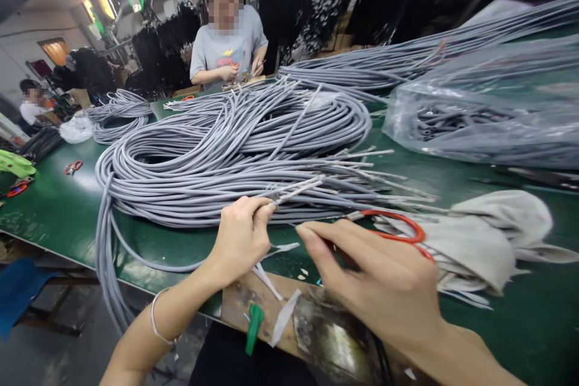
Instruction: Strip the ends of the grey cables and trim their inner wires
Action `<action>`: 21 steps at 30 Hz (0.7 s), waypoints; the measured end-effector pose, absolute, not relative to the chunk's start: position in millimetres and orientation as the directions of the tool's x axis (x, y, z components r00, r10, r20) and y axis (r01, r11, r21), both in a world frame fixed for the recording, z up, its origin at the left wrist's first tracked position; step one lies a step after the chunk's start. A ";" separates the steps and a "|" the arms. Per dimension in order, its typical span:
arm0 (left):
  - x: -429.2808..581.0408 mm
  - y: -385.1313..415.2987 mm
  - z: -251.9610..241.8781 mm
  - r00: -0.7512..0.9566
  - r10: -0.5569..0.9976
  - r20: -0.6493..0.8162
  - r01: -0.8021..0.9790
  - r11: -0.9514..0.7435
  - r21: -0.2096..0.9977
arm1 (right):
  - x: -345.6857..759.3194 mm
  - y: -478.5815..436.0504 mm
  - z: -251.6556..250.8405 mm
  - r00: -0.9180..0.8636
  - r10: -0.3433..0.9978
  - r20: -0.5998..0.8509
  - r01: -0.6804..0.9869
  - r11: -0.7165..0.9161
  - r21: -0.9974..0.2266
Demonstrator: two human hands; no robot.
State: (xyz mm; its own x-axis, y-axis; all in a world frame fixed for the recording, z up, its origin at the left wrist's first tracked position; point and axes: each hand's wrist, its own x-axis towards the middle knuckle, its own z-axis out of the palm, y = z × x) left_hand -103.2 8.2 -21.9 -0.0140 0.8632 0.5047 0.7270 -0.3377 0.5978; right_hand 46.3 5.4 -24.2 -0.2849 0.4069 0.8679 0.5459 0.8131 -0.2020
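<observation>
My left hand [244, 235] is closed, its thumb and fingers pinching near the pale, frayed end of a grey cable [154, 265] that runs in from the left under my wrist. To the right, my right hand [375, 277] has thumb and forefinger pressed together close to that end; whatever sits between them is hidden. Behind its knuckles are red-handled scissors [402, 218], partly covered, and I cannot tell whether the hand grips them. A large coiled bundle of grey cables [203, 157] with whitish stripped ends lies just beyond both hands.
A green table [58, 193] carries a crumpled pale cloth [497, 235], a plastic bag [470, 114] of dark parts and orange scissors [73, 167]. At its near edge sit a worn board with a metal device [335, 338] and a green lever [254, 329]. A co-worker [230, 42] is opposite.
</observation>
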 end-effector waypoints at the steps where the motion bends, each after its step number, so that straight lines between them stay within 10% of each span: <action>1: -102.8 6.7 -19.9 -0.009 0.859 0.512 0.716 -0.352 0.603 | 47.1 10.6 -25.0 -0.274 0.422 0.864 0.566 0.797 -0.210; 21: -97.2 -2.7 -18.1 -0.023 0.883 0.469 0.562 -0.377 0.736 | 46.4 21.0 -26.5 -0.217 0.584 0.783 0.542 0.739 -0.400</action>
State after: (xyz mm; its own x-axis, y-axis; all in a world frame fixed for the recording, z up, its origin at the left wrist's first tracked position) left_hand -97.2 -2.7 -18.1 -0.0234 0.8828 0.4692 0.5621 -0.3765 0.7364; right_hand 46.4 21.0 -26.5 -0.2167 0.5835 0.7827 0.5424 0.7385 -0.4005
